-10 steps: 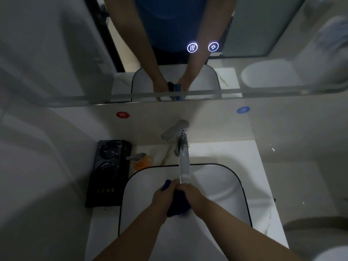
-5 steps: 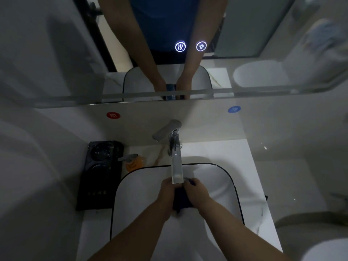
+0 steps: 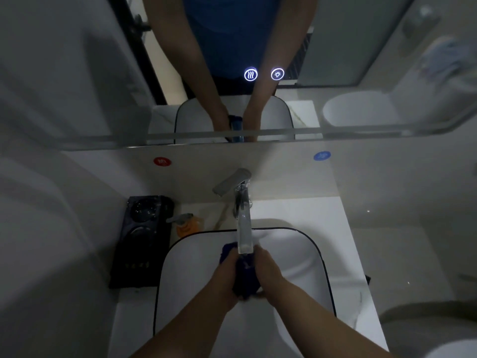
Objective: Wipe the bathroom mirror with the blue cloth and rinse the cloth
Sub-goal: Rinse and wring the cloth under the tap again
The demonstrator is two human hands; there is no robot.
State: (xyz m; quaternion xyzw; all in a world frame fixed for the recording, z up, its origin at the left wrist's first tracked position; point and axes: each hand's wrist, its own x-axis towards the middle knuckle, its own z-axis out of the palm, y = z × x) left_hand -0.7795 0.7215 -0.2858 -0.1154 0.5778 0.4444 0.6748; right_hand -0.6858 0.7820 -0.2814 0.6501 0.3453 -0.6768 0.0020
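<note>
The blue cloth [image 3: 245, 277] is bunched between both hands over the white sink basin [image 3: 304, 259], directly below the chrome faucet [image 3: 242, 218]. My left hand [image 3: 227, 277] grips its left side, with a corner of cloth sticking out above the fingers. My right hand [image 3: 268, 270] presses against its right side. I cannot make out running water in the dim light. The mirror [image 3: 103, 73] spans the wall above and reflects both arms and the cloth.
A black tray [image 3: 140, 241] with round items sits left of the basin, with an orange soap dispenser [image 3: 187, 224] beside it. Two lit touch icons [image 3: 263, 74] glow on the mirror. A toilet [image 3: 426, 329] stands at lower right. White countertop [image 3: 343, 228] surrounds the basin.
Both hands keep working the cloth under the spout; a corner of cloth now pokes out at the upper left again. The view has shifted slightly between frames.
</note>
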